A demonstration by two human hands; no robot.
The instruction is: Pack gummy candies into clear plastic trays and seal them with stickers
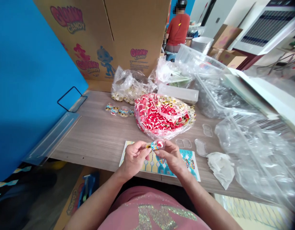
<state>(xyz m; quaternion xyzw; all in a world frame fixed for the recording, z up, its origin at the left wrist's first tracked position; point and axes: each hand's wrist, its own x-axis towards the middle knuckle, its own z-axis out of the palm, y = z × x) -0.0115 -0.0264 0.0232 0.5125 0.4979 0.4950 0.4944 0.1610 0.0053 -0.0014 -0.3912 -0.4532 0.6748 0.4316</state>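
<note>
Between my two hands is a small clear candy pack (155, 145) with a bright printed sticker and red-and-white candy showing at its right end. My left hand (137, 155) pinches its left end, and my right hand (171, 155) grips the right end between thumb and fingers. Beneath them lies a sticker sheet (147, 166), yellow on the left and blue on the right. Just beyond, an open plastic bag of red and yellowish gummy candies (159, 116) rests on the table. Empty clear trays (200, 147) lie to the right of my hands.
Several stickered packs (123, 111) sit at the back left, near another candy bag (128, 88). A crumpled white cloth (221, 167) and a large clear bin (210, 95) of plastic trays stand right. A cardboard box (123, 38) rises behind. A person in red (177, 30) sits farther back.
</note>
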